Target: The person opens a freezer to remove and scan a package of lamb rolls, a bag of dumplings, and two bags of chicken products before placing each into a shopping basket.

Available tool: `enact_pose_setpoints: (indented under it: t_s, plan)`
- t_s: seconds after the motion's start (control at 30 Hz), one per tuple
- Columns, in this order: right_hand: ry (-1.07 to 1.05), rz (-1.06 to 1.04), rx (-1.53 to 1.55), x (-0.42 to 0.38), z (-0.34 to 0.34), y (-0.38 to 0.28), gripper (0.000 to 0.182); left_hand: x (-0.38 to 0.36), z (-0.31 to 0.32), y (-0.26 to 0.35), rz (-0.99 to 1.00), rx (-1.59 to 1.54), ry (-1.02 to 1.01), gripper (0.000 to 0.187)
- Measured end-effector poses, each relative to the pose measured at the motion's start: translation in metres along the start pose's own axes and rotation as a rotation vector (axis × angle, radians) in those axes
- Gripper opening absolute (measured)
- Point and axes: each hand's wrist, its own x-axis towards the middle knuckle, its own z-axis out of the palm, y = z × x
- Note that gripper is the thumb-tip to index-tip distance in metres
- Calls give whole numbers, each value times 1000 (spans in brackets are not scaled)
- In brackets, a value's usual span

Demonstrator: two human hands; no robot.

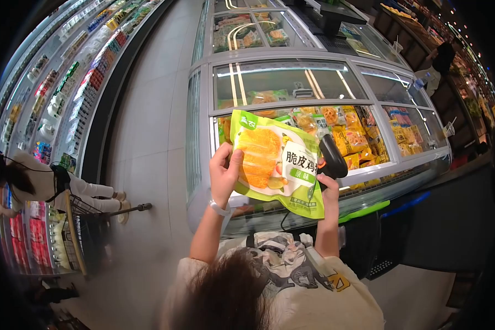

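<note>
A green and white bag of frozen breaded chicken [278, 165], printed with a golden cutlet and Chinese lettering, is held up in front of my body, its printed face toward me. My left hand [225, 171] grips its left edge, thumb on the front and a white band on the wrist. At the lower right edge, my right hand [329, 188] is closed on the bag. Beside that hand, a black rounded object [333, 156] with an orange detail overlaps the bag's edge. Behind the bag, a chest freezer [291, 105] holds several yellow and green food packs [351, 140].
More freezer sections [261, 33] extend away from me. Stocked shelves [74, 102] line the left side of the aisle floor [148, 121]. A person [44, 179] stands there with a shopping cart [82, 206]. Another person [443, 60] is at the far right. Green and blue bars [366, 210] lie near my right arm.
</note>
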Motion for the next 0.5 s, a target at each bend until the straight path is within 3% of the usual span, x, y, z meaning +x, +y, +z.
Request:
enact_pose_setpoints:
  t_s: [0.07,0.2,0.23,0.3,0.4,0.5]
  plan:
    - [-10,-75,-24,-4,22,-20,38,-5,2,-12,-190,-183,-11,19]
    - [-10,-181,-61,-4,36,-39,41,-20,17,-59,-346,-221,-45,15]
    - [-17,-218,-84,-7,44,-43,42,-28,20,-72,-318,-113,-89,22]
    - [5,-325,-202,-14,64,-50,42,-41,29,-70,-241,40,-158,54]
    - [51,-395,-473,-18,79,-48,39,-57,39,-30,-128,198,-449,82]
    - [16,-539,-872,-19,83,-28,31,-70,64,-16,30,258,-505,90]
